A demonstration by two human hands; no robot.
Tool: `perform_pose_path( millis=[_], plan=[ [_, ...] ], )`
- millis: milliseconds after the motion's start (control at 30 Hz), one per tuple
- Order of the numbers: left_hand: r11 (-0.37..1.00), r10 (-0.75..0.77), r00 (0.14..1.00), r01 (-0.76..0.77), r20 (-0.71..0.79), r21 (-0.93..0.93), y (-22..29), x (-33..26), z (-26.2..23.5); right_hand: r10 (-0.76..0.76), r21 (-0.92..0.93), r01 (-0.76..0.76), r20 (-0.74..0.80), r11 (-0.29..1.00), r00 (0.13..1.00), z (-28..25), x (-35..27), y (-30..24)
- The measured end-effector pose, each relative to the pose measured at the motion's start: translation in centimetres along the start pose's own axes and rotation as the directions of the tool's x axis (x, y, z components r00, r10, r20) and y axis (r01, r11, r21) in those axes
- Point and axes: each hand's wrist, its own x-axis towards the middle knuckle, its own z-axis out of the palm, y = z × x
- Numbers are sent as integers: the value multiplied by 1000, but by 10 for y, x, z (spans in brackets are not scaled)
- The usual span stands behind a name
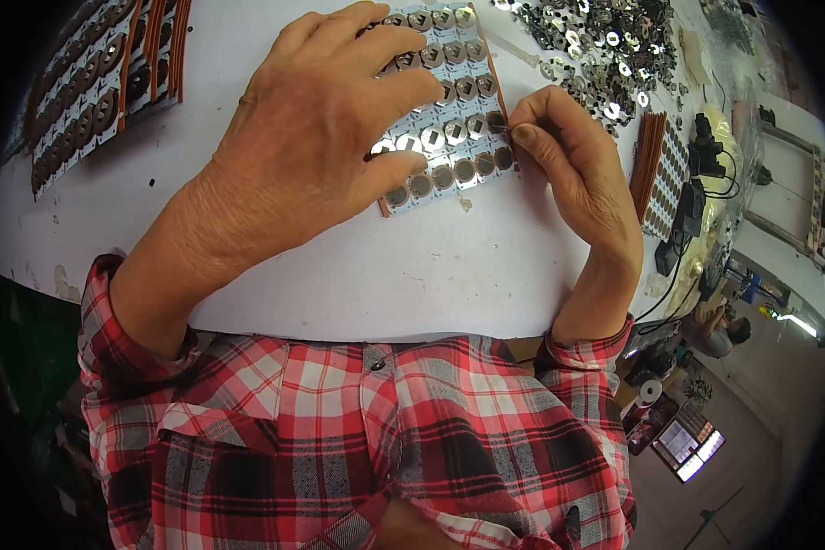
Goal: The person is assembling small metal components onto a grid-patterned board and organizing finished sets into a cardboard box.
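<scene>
One thin pale-blue panel (454,154) with round metal discs (465,170) lies on the white bench (385,284), left hand (312,119) spread over it, right hand (573,165) pinching a tiny metallic piece (502,128) at its right edge. Probably light, stiff; grip the rim.

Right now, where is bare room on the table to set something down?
Mostly bare: the table between the handled panel and plaid shirt; also between the leftmost panels and left hand. Crowded: upper right, with loose metal pieces.
</scene>
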Motion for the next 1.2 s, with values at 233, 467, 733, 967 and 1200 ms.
perform_pose_path(
  millis=[233,467,733,967,1200],
  plan=[
    [993,118,987,-119,-112,-6,-11,0,14,-34,-98,34,-4,995,999,2,-3,-3],
    [834,530,616,-504,-583,226,-51,17,63,-41,-28,40,-54,999,998,8,2,-1],
    [771,604,454,-542,-655,336,-63,21,76,-124,-109,114,-91,988,988,12,6,0],
    [762,623,458,-538,-634,360,-63,20,71,-291,-256,268,-53,929,955,12,7,2],
    [985,168,986,-167,16,-48,-2,1,9,-191,-81,178,-200,981,961,22,3,6]
  ],
)
